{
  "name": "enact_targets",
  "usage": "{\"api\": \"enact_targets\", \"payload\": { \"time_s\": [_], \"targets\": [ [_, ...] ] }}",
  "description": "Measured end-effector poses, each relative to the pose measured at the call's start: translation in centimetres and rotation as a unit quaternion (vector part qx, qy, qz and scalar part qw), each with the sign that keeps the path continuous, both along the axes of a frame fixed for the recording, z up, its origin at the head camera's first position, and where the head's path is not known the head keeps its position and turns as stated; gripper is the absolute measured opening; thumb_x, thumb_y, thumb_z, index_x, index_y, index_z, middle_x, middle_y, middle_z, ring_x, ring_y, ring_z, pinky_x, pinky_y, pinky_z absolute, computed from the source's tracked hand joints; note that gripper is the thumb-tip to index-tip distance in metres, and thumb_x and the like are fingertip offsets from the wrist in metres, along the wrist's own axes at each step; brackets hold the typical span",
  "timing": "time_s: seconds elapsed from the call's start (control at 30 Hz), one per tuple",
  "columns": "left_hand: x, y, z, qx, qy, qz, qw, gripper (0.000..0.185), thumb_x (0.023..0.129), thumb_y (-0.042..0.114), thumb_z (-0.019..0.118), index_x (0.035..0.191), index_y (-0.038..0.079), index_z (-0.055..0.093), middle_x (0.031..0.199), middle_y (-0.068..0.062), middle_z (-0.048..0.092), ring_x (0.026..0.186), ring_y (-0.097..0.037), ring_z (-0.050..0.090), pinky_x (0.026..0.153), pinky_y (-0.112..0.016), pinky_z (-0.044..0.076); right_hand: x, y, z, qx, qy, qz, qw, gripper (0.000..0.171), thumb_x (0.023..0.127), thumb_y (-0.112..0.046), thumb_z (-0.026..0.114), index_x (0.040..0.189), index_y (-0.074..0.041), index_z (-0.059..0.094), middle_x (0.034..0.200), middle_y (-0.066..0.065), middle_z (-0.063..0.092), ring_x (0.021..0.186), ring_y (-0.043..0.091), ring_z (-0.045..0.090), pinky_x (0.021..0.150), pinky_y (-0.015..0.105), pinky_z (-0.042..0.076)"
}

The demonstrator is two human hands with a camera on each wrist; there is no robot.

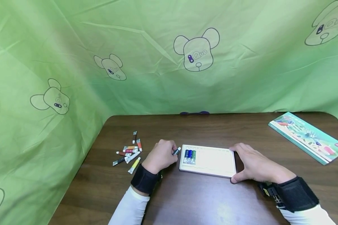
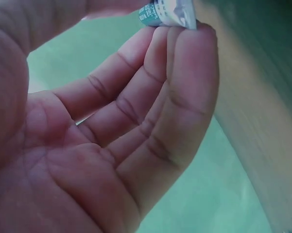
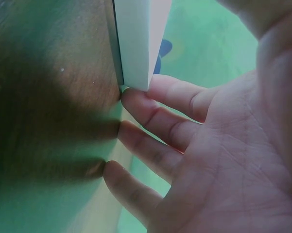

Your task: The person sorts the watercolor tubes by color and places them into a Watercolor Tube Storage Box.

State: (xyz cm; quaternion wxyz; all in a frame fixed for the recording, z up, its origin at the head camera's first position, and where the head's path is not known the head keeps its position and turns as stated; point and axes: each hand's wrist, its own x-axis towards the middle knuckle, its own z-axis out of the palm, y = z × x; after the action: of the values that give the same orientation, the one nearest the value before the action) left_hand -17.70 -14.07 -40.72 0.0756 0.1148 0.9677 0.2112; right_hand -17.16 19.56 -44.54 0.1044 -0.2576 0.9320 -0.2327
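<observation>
A shallow white tray (image 1: 214, 161) lies on the brown table (image 1: 202, 131) and holds three small paint tubes (image 1: 190, 156) at its left end. My left hand (image 1: 161, 155) pinches a small paint tube (image 1: 176, 151) just left of the tray; its teal-labelled end (image 2: 166, 13) shows between thumb and fingertips in the left wrist view. My right hand (image 1: 252, 164) rests against the tray's right edge with straight fingers (image 3: 158, 99) touching the white tray wall (image 3: 138, 41).
Several loose paint tubes (image 1: 129, 152) lie scattered on the table to the left of my left hand. A flat green printed box (image 1: 307, 136) sits at the far right. A green cloth backdrop (image 1: 157, 56) with bear drawings surrounds the table.
</observation>
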Motion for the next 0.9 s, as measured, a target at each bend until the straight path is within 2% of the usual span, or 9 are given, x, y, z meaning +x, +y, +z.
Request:
{"api": "enact_targets", "payload": {
  "time_s": [0.17, 0.3, 0.47, 0.67, 0.9],
  "targets": [
    [-0.4, 1.2, 0.6, 0.004, 0.001, -0.002, 1.0000, 0.009, 0.084, 0.004, 0.076, 0.091, 0.004, 0.071, 0.068, 0.004, 0.053, 0.061, -0.013, 0.051, 0.058, -0.025, 0.041, 0.0, 0.0, 0.0, 0.001, 0.002, -0.001, 1.000, 0.108, 0.061, -0.057, 0.097, 0.139, 0.003, 0.053, 0.134, 0.020, 0.059, 0.126, 0.043, 0.057, 0.102, 0.063, 0.048],
    [-0.5, 2.2, 0.8, 0.018, -0.011, -0.003, 0.9998, 0.010, 0.085, 0.003, 0.076, 0.094, 0.002, 0.072, 0.068, 0.004, 0.051, 0.059, -0.010, 0.047, 0.056, -0.023, 0.038, 0.1, 0.1, -0.1, 0.000, 0.001, -0.001, 1.000, 0.108, 0.061, -0.057, 0.097, 0.139, 0.003, 0.054, 0.134, 0.020, 0.060, 0.126, 0.043, 0.057, 0.102, 0.062, 0.048],
    [-0.4, 3.2, 0.7, 0.005, -0.010, -0.010, 0.9999, 0.008, 0.084, 0.006, 0.078, 0.086, 0.005, 0.070, 0.072, 0.003, 0.054, 0.061, -0.012, 0.046, 0.057, -0.023, 0.036, 0.1, 0.1, -0.1, -0.001, 0.002, -0.001, 1.000, 0.108, 0.061, -0.058, 0.097, 0.139, 0.003, 0.053, 0.134, 0.019, 0.060, 0.125, 0.041, 0.057, 0.102, 0.062, 0.049],
    [-0.4, 4.1, 0.5, -0.001, -0.018, 0.019, 0.9997, 0.011, 0.084, 0.008, 0.080, 0.092, 0.005, 0.073, 0.087, -0.003, 0.069, 0.070, -0.016, 0.055, 0.061, -0.024, 0.043, 0.0, 0.1, -0.1, -0.004, 0.017, 0.002, 1.000, 0.106, 0.061, -0.058, 0.097, 0.137, 0.002, 0.055, 0.132, 0.018, 0.061, 0.124, 0.040, 0.058, 0.100, 0.061, 0.049],
    [-0.1, 5.3, 0.1, 0.011, -0.029, 0.020, 0.9993, 0.013, 0.084, 0.004, 0.077, 0.096, 0.003, 0.073, 0.085, -0.004, 0.066, 0.066, -0.015, 0.052, 0.056, -0.021, 0.039, 0.0, 0.1, -0.2, -0.007, 0.016, 0.004, 1.000, 0.105, 0.061, -0.058, 0.096, 0.137, 0.001, 0.055, 0.132, 0.016, 0.061, 0.124, 0.040, 0.058, 0.100, 0.060, 0.049]
  ]
}}
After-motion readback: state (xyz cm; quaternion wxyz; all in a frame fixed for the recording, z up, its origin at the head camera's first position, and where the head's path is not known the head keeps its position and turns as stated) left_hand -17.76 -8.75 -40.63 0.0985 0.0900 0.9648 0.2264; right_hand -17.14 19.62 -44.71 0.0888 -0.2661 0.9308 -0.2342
